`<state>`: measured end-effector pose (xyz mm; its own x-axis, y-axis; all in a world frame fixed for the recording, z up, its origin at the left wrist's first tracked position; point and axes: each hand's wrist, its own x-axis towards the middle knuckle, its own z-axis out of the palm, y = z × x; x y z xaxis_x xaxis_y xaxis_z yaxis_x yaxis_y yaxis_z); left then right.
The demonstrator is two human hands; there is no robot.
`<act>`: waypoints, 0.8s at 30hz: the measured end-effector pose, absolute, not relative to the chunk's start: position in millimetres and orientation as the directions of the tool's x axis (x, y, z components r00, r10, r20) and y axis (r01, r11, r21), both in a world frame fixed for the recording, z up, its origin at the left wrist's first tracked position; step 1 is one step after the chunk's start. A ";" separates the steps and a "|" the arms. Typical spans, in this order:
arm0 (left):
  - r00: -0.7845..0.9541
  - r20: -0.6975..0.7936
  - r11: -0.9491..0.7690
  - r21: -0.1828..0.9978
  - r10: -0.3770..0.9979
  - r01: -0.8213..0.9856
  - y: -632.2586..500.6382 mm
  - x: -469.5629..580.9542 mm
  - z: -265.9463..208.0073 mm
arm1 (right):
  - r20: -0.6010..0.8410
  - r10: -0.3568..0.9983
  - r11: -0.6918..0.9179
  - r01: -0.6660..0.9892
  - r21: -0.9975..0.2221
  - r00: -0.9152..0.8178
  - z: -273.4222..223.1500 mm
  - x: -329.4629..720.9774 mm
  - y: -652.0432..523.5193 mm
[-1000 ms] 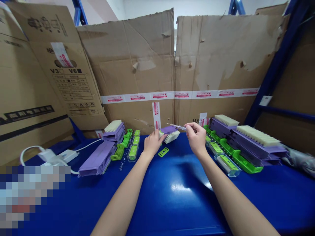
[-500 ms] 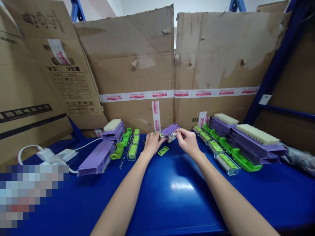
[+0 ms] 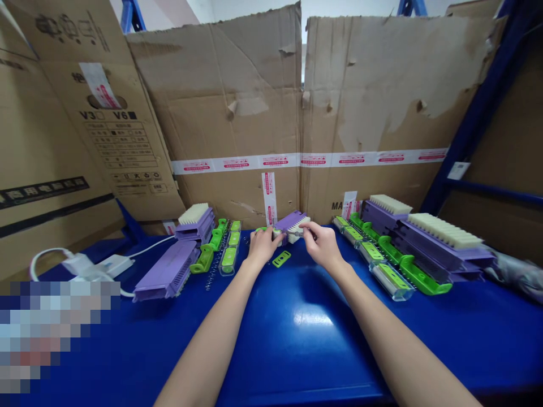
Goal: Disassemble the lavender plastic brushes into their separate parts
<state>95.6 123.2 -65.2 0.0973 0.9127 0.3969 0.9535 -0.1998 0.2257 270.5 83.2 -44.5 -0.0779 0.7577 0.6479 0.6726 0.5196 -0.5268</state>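
Head view shows me both hands meeting over the far middle of the blue table (image 3: 305, 339), closed together on one small purple brush (image 3: 292, 225). My left hand (image 3: 262, 245) has curled fingers on the brush's left end, where a bit of green plastic shows. My right hand (image 3: 323, 244) pinches the right end between thumb and forefinger, and a thin metal pin or spring seems to sit in that pinch; it is too small for me to be sure.

I judge the brush to be light and stiff: a hard plastic shell with a soft cream bristle pad. The smooth shell could slip, so I would hold it by the two short ends and keep off the bristles, which would bend under pressure.

Its long axis runs roughly left to right between my two grips, rising slightly toward the right. The bristles face away from me and toward the right, with the purple back up and toward the left.

Just below the grip lies a small green plate (image 3: 281, 259), flat on the table and apart from both hands. Left of my left hand sit green clips (image 3: 229, 257) and a purple housing (image 3: 167, 274). Right of my right hand a row of finished brushes (image 3: 441, 240) leans along the cardboard wall (image 3: 382, 113).
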 end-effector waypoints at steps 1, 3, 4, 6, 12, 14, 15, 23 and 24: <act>0.099 0.396 -0.201 0.225 0.913 0.953 123.2 95.6 -65.2 | 0.646 0.759 0.520 0.673 -0.526 -0.081 -44.6 270.2 82.8; 0.103 0.395 -0.205 0.226 0.913 0.952 123.2 95.6 -65.0 | 0.646 0.758 0.523 0.678 -0.517 -0.093 -44.9 269.2 81.9; 0.106 0.395 -0.208 0.226 0.913 0.952 123.1 95.5 -64.8 | 0.645 0.758 0.525 0.681 -0.510 -0.101 -45.2 268.4 81.5; 0.111 0.390 -0.211 0.223 0.914 0.952 122.9 95.4 -64.1 | 0.634 0.764 0.520 0.695 -0.496 -0.119 -46.1 266.2 80.9; 0.084 0.394 -0.176 0.202 0.915 0.963 122.8 96.7 -64.2 | 0.599 0.784 0.456 0.805 -0.380 -0.162 -45.9 258.8 78.9; 0.072 0.397 -0.167 0.209 0.915 0.964 123.2 97.7 -65.4 | 0.565 0.803 0.432 0.837 -0.335 -0.189 -44.6 257.0 77.4; 0.066 0.399 -0.164 0.216 0.914 0.963 123.3 98.3 -66.0 | 0.542 0.815 0.421 0.852 -0.312 -0.205 -44.1 255.9 76.5; -0.026 0.381 -0.107 0.324 0.924 0.940 119.2 103.8 -61.3 | 0.352 0.902 0.295 0.952 -0.077 -0.251 -47.4 241.2 66.3; -0.032 0.378 -0.105 0.337 0.925 0.936 118.7 104.0 -60.3 | 0.355 0.901 0.294 0.953 -0.074 -0.250 -46.4 240.6 65.4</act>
